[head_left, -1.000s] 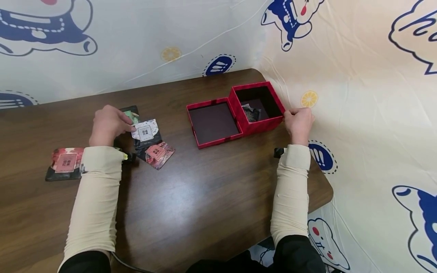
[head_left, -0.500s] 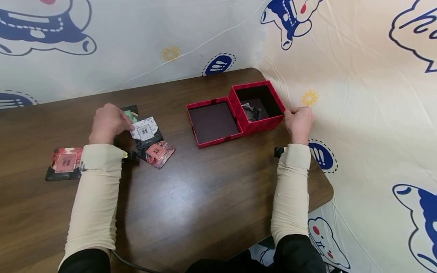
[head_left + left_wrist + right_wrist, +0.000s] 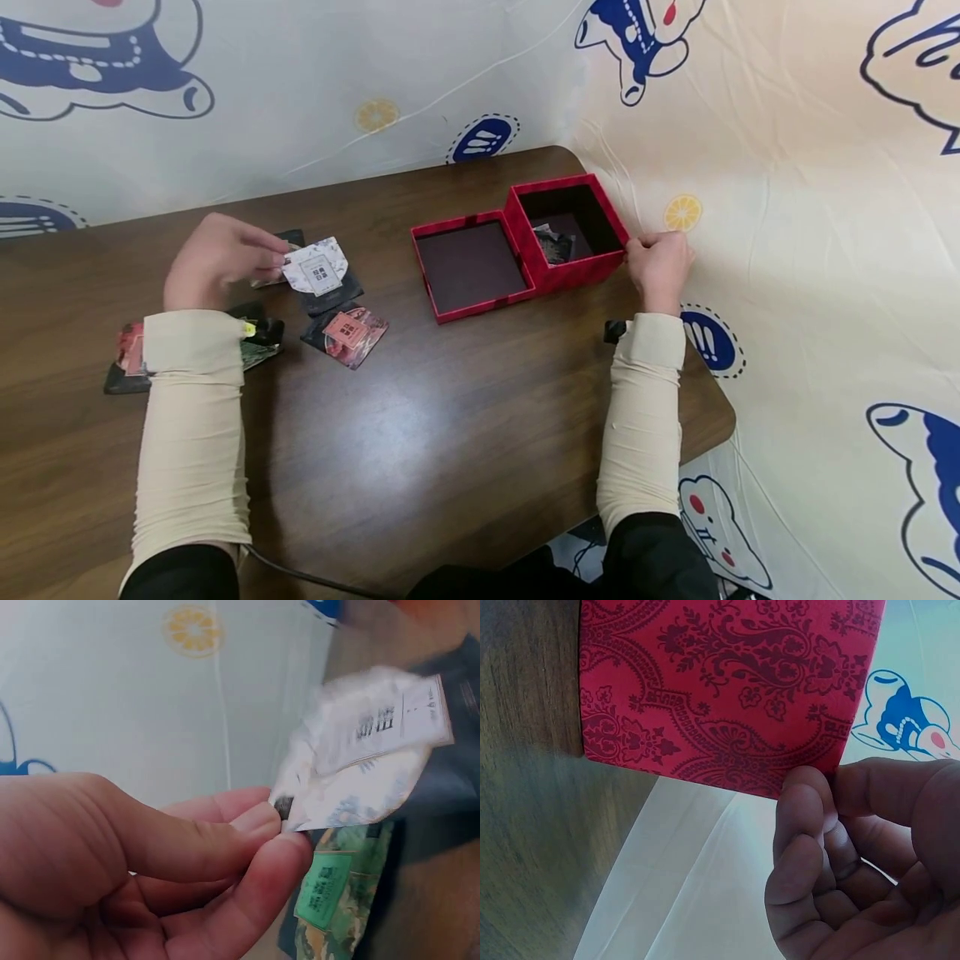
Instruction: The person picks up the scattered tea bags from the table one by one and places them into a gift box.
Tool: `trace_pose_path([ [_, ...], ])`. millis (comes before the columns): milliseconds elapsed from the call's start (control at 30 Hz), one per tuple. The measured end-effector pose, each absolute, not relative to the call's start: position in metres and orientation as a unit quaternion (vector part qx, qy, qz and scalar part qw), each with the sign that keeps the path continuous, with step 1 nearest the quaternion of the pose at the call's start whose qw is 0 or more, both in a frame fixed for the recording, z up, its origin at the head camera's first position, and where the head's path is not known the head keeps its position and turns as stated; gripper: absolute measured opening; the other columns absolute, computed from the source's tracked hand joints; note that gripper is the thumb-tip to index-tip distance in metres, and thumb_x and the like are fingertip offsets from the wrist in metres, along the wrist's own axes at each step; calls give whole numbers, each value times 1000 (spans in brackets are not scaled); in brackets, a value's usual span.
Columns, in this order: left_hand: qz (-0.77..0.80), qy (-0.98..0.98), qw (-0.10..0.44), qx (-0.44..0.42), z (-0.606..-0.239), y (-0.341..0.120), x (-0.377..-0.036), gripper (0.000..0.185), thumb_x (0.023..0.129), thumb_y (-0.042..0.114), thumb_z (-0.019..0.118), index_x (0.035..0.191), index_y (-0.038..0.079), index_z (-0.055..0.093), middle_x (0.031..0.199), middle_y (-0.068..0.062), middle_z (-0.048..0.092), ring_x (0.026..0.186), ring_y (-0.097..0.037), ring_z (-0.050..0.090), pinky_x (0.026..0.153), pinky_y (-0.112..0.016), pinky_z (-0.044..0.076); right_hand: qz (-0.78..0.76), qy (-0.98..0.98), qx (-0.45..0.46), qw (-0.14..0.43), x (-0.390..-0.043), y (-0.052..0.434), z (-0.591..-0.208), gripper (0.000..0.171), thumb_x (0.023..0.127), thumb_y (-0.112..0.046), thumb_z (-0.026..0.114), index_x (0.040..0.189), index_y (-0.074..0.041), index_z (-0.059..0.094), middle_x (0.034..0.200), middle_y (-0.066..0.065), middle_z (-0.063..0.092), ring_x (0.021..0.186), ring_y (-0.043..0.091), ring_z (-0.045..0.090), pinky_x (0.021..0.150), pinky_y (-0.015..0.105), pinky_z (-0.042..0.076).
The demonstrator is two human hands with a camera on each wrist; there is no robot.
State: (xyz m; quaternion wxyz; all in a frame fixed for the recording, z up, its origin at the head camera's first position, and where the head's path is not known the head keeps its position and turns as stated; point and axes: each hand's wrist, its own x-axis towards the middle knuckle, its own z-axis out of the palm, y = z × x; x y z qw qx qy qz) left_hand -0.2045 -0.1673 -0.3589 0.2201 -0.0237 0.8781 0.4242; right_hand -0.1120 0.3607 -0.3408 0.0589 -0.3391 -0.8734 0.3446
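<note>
- Left hand pinches the white sachet by one corner above the bench — thin grip, it could slip.
- Right hand curled on the red box corner; a nudge might shove it.

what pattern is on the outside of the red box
A darker red paisley print covers the red box, clearest in the right wrist view.

You've got a dark wood-grain table with rounded corners, a cartoon-print cloth backdrop draped behind and to the right, and soft even light.
</note>
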Motion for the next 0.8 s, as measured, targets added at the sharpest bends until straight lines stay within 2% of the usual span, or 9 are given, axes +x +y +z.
trace_pose_path([
  [67,440,868,227,-35,-357,-169,-205,38,92,8,74,129,0,67,112,-15,69,85,-21,66,82,-43,51,345,-873,-341,57,-112,361,-341,32,102,-23,53,117,-8,76,110,15,71,111,26,48,68,31,48],
  [133,460,855,235,-40,-354,-169,-206,37,94,7,71,131,0,65,107,-10,71,88,-22,68,87,-44,51,347,-872,-341,57,-112,362,-341,31,102,-22,53,118,-7,76,111,15,70,111,26,48,68,31,49],
  [267,488,834,253,-36,-343,-165,-207,35,98,9,67,132,3,65,101,-1,72,90,-18,70,90,-36,52,350,-870,-342,59,-113,361,-341,31,102,-23,54,118,-8,76,111,15,70,109,25,49,67,30,49],
  [300,497,828,257,-34,-340,-163,-208,34,98,10,67,132,4,65,101,0,72,90,-16,71,90,-33,53,351,-870,-342,60,-112,361,-341,31,102,-23,54,118,-8,76,110,15,71,108,25,50,67,29,50],
  [367,515,816,261,-29,-335,-159,-210,32,97,12,68,129,7,68,102,1,71,89,-14,71,81,-24,55,351,-870,-342,60,-112,360,-341,31,102,-23,54,118,-8,76,110,14,71,106,25,50,68,29,50],
  [567,574,775,262,-43,-321,-134,-216,19,94,6,70,112,11,77,99,-2,72,84,-15,72,75,-24,57,354,-870,-336,63,-112,358,-342,29,102,-23,56,117,-8,76,108,14,71,105,24,50,68,29,49],
  [800,617,741,260,-44,-310,-92,-219,21,93,-8,64,103,3,78,106,-11,66,76,-17,72,76,-29,59,352,-870,-339,68,-111,360,-341,30,102,-22,55,116,-7,76,107,14,71,106,25,50,69,31,49],
])
